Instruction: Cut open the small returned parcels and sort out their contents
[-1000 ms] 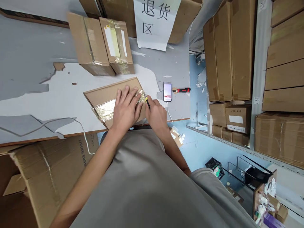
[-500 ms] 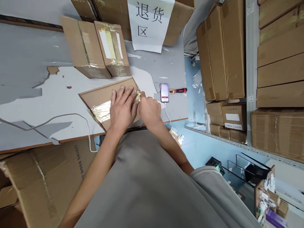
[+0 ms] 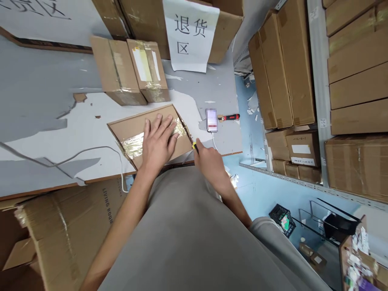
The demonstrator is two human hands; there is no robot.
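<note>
A flat cardboard box (image 3: 130, 126) with shiny clear tape lies on the table in front of me. My left hand (image 3: 157, 143) rests on its top, fingers stretched out and a little apart. My right hand (image 3: 210, 163) is wrapped round a yellow and black box cutter (image 3: 195, 146), whose tip is at the box's right edge near the front corner. Along that right edge a dark gap shows beside the cut tape. Most of the cutter's handle is hidden in my fist.
Right of the box lie a phone (image 3: 211, 120) on a cable and a red-and-black handled tool (image 3: 230, 117). Two taped cartons (image 3: 121, 74) stand behind it. A larger carton (image 3: 145, 20) bears a paper sign (image 3: 194, 36). Shelves of boxes (image 3: 297, 72) rise at the right.
My right hand has moved right and toward me, off the taped top to the box's right front corner, so the cutter now shows. My left hand stays flat on the box.
</note>
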